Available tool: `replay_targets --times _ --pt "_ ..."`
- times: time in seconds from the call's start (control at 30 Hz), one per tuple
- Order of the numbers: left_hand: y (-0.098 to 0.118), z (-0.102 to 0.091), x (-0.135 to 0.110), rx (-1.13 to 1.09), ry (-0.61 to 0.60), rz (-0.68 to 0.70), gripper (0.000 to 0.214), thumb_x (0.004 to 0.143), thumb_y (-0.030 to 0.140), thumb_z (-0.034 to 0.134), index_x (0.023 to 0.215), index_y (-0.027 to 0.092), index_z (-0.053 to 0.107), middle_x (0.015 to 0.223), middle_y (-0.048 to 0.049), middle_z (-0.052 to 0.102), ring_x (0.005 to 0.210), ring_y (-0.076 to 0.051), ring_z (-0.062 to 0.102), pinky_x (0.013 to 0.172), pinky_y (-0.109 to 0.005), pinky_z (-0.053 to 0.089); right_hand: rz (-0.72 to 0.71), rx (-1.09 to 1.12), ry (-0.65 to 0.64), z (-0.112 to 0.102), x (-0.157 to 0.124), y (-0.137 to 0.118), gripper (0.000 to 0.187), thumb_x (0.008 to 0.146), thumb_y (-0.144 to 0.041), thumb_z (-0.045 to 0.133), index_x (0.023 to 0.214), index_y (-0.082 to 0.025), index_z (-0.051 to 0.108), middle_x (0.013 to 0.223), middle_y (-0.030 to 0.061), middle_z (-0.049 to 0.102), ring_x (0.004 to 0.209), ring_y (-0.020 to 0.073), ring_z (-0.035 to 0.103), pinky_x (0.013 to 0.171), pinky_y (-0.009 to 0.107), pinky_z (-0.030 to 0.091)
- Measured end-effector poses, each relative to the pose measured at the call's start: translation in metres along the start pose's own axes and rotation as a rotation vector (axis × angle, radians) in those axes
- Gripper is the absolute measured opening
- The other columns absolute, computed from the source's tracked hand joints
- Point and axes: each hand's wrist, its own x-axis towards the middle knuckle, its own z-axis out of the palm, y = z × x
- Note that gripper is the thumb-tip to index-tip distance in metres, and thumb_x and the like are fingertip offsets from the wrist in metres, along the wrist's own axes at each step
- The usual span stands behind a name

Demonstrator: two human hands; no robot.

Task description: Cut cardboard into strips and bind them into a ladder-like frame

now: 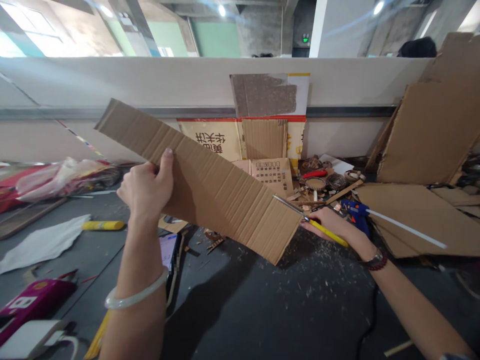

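My left hand [146, 187] grips a long strip of corrugated cardboard [210, 185] at its lower edge and holds it up at a slant, with fold lines running across it. My right hand [332, 225] is closed around a yellow-handled knife [326, 232]. Its long metal blade reaches up to the near end of the strip and lies against the cardboard face. A pale bangle circles my left wrist, and a dark watch sits on my right wrist.
A blue hot glue gun [356, 215] with a white glue stick lies on cardboard sheets at right. Woven pieces and scraps sit against the low wall. Shavings cover the dark floor. A phone, yellow tube and white cloth lie at left.
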Motion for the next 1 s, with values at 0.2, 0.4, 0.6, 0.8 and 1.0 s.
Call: replay_targets --times 0.2,0.4,0.6,0.8,1.0 --pt "-0.006 0.003 0.006 0.007 -0.061 -0.005 0.082 0.074 0.075 0.012 0.072 0.014 0.066 0.085 -0.0175 0.067 0.092 -0.035 0.06 0.071 -0.044 0.046 -0.06 0.027 -0.026 0.011 0.003 0.001 0.038 0.085 -0.04 0.044 0.068 -0.013 0.064 0.058 0.0019 0.059 0.052 0.0115 0.045 0.05 0.022 0.03" --pt "-0.01 0.01 0.01 -0.015 -0.096 0.001 0.08 0.074 0.075 0.014 0.068 0.014 0.064 0.084 -0.018 0.067 0.092 -0.036 0.06 0.073 -0.045 0.046 -0.05 0.014 0.017 0.021 0.006 0.006 0.037 0.081 -0.041 0.049 0.066 -0.01 0.063 0.054 0.0004 0.053 0.05 0.0089 0.038 0.051 0.021 0.029" --pt "-0.011 0.013 0.012 0.012 -0.127 -0.012 0.079 0.074 0.074 0.014 0.071 0.014 0.065 0.087 -0.018 0.067 0.092 -0.035 0.06 0.074 -0.046 0.045 -0.02 0.113 -0.069 0.011 0.007 0.0 0.042 0.079 -0.048 0.049 0.062 -0.012 0.06 0.053 -0.0043 0.041 0.049 0.0066 0.03 0.048 0.02 0.026" --pt "-0.003 0.015 0.008 0.036 -0.113 0.023 0.082 0.075 0.074 0.011 0.072 0.013 0.066 0.087 -0.0212 0.066 0.089 -0.035 0.06 0.071 -0.046 0.045 -0.023 0.11 -0.102 0.002 0.004 -0.001 0.04 0.081 -0.047 0.048 0.061 -0.013 0.056 0.053 -0.0045 0.041 0.049 0.0066 0.03 0.048 0.02 0.026" --pt "0.008 0.018 0.001 0.031 -0.158 0.034 0.079 0.075 0.073 0.014 0.072 0.013 0.066 0.088 -0.0214 0.067 0.09 -0.036 0.06 0.072 -0.046 0.045 -0.065 0.095 -0.103 0.004 0.001 0.007 0.031 0.079 -0.043 0.053 0.068 -0.015 0.06 0.058 -0.0026 0.053 0.051 0.0081 0.038 0.051 0.022 0.032"
